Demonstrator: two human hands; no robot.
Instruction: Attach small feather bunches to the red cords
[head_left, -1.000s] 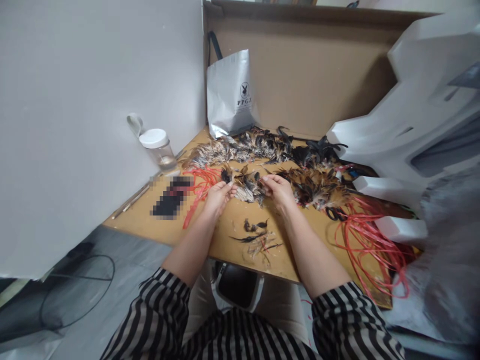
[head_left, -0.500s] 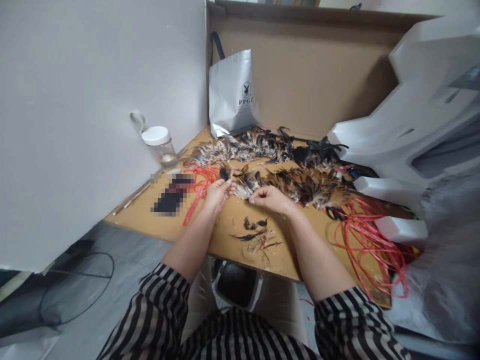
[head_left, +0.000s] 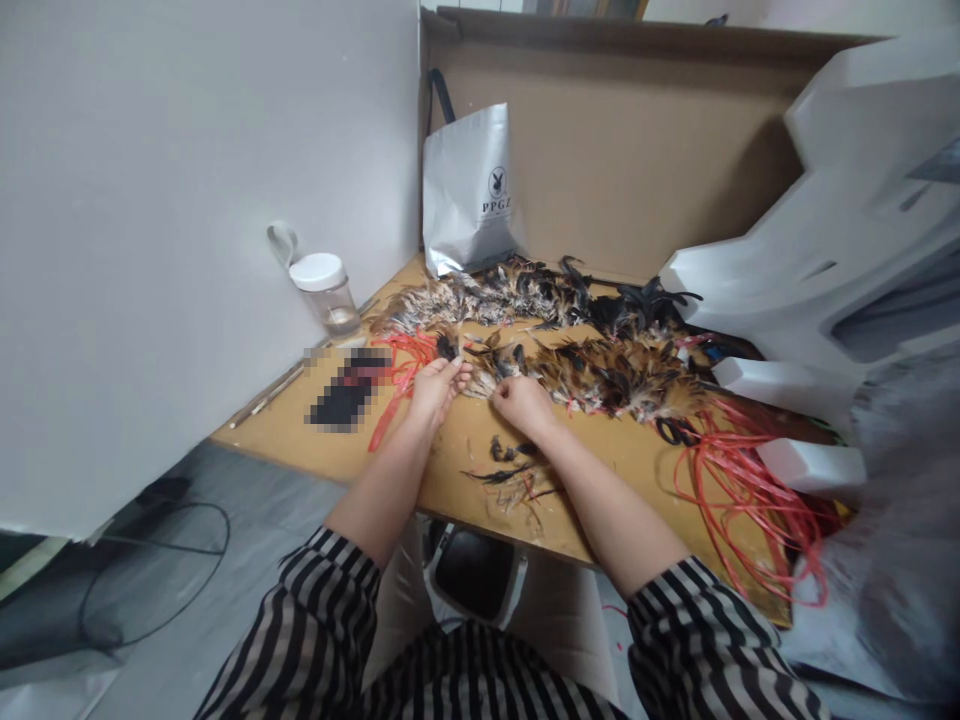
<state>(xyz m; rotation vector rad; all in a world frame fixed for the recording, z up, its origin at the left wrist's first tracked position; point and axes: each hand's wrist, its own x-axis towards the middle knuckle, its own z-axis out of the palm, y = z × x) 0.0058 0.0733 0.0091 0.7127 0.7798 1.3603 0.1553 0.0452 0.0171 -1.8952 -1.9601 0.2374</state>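
My left hand is closed in a pinch at the near edge of the feathers, and a small feather seems to rise from its fingertips. Just right of it, my right hand is curled shut with its fingertips pointing at the left hand; what it pinches is too small to see. Beyond both hands lies a near row of brown and black feathers. Closer to the table's front edge sit loose dark feathers and scraps.
A far row of feathers lies before a silver bag. At left stand a lidded jar and red ribbon strips. Black-handled scissors, a red string tangle and white foam pieces are at right.
My right hand has moved slightly left, closer to my left hand, and its fingers have curled in more. The left hand stays nearly in place. The view has shifted a little.
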